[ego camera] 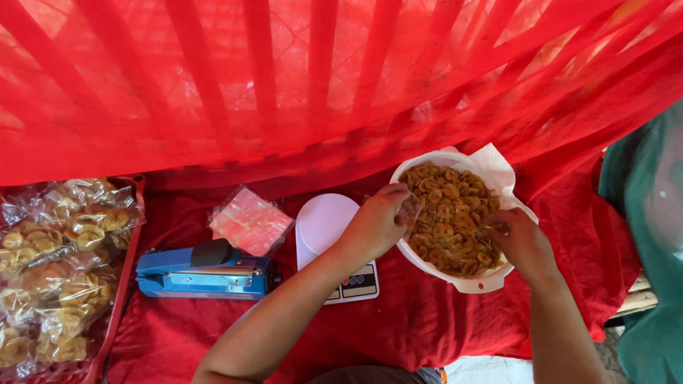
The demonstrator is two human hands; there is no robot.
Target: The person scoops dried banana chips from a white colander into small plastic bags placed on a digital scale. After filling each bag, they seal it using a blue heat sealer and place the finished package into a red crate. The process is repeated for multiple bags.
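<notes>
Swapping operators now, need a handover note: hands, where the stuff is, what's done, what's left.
Left hand: at the near rim of the white colander, pinching what looks like a small clear bag.
Right hand: at the colander's right side, fingers in the banana chips; grip not clear.
White kitchen scale: beside the colander, platform bare.
Blue heat sealer: left of the scale, nothing in it.
Stack of empty clear bags: behind the sealer.
Done: sealed chip packets piled in the red tray at far left.
Left: colander is full of loose chips, none bagged from this batch that shows.

One colander (475, 285), one scale (324, 220), one sealer (203, 274)
</notes>
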